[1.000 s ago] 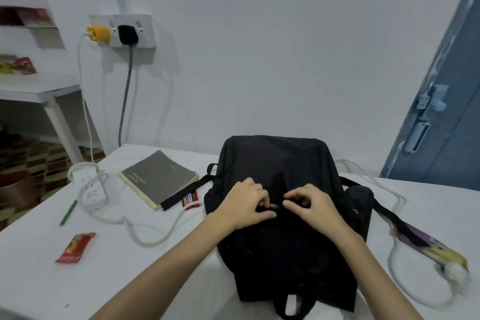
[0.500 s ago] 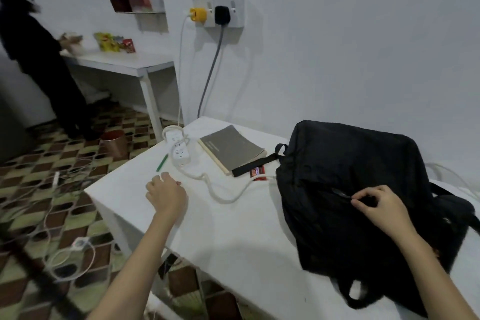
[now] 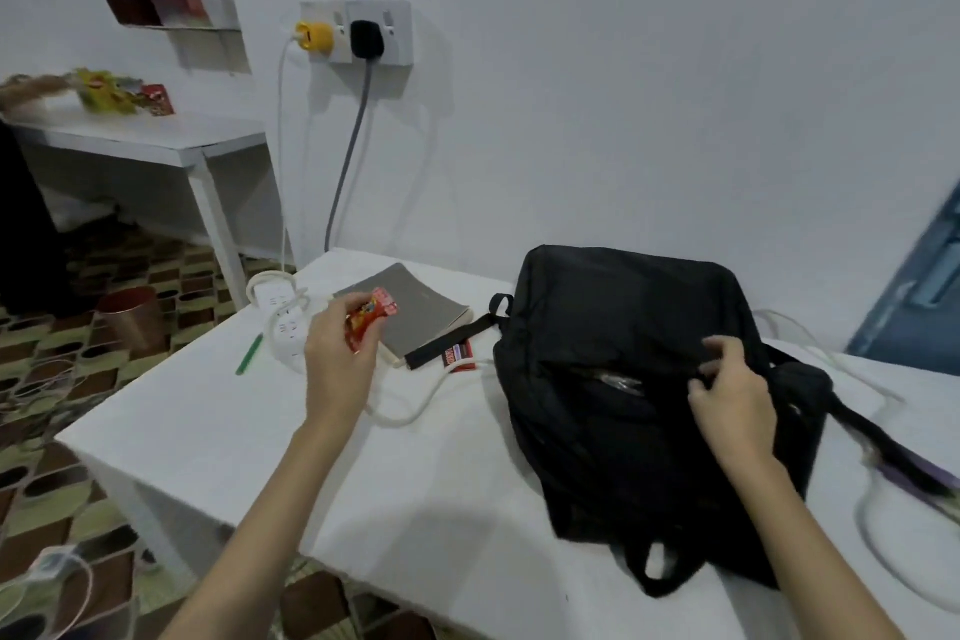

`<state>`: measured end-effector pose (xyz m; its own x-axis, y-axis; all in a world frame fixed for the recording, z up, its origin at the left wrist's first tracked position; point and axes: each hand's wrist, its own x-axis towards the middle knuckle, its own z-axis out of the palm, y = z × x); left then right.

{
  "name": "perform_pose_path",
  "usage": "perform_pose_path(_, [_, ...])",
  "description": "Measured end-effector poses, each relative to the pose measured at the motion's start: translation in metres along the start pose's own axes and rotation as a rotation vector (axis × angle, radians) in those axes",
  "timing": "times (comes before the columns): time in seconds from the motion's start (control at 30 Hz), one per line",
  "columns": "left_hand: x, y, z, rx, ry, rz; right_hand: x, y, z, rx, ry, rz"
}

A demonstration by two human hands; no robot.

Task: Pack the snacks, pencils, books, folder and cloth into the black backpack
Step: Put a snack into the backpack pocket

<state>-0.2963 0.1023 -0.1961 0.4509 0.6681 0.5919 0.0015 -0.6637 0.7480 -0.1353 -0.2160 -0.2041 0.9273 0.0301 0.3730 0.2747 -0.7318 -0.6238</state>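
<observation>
left hand [image 3: 337, 359] up off table, fingers wrapped round red snack packet [image 3: 370, 320]; right hand [image 3: 730, 392] pinching front pocket edge of black backpack [image 3: 654, 379], holding slit open; looks like snack-loading step; next move probly carry packet across into that gap; book [image 3: 415, 309], green pencil [image 3: 249, 354] not packed yet
</observation>
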Motion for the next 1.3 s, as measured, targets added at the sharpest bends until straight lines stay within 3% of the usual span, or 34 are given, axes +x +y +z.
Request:
perform_pose_path(0.1, [-0.012,0.055,0.043,-0.117,-0.185,0.168,0.014,-0.002,-0.021,0.102,0.045,0.008])
perform_pose_path(0.2, [-0.042,0.11,0.089,-0.213,-0.595,0.432,0.024,0.001,-0.035,0.123,0.067,0.009])
perform_pose_path(0.27, [-0.059,0.126,0.119,-0.057,-0.824,0.602,0.026,-0.002,-0.036,0.144,0.053,0.015])
perform_pose_path(0.33, [-0.068,0.13,0.148,0.167,-0.887,0.681,0.026,-0.003,-0.037,0.177,0.052,0.025])
perform_pose_path(0.47, [-0.073,0.129,0.185,0.332,-0.79,0.844,0.024,0.004,-0.038,0.237,0.024,0.027])
perform_pose_path(0.57, [-0.072,0.135,0.197,0.362,-0.658,0.785,0.021,0.012,-0.038,0.27,-0.052,-0.016])
perform_pose_path(0.73, [-0.082,0.129,0.218,0.336,-0.707,0.671,0.014,0.032,-0.047,0.295,-0.089,-0.034])
perform_pose_path(0.83, [-0.09,0.132,0.223,0.406,-0.787,0.596,0.014,0.069,-0.06,0.268,0.049,0.071])
perform_pose_path(0.9, [-0.092,0.127,0.223,0.401,-0.815,0.671,0.018,0.104,-0.075,0.141,0.12,0.186])
perform_pose_path(0.97, [-0.092,0.126,0.214,0.259,-0.778,0.806,0.022,0.139,-0.095,-0.116,0.063,0.377])
perform_pose_path(1.07, [-0.087,0.121,0.2,0.182,-0.56,1.026,0.021,0.172,-0.117,-0.292,-0.146,0.643])
perform_pose_path(1.2, [-0.072,0.131,0.187,0.232,-0.384,1.086,0.022,0.2,-0.118,-0.37,-0.221,0.695])
perform_pose_path(1.3, [-0.058,0.122,0.188,0.23,-0.443,1.062,0.027,0.21,-0.116,-0.399,-0.139,0.668])
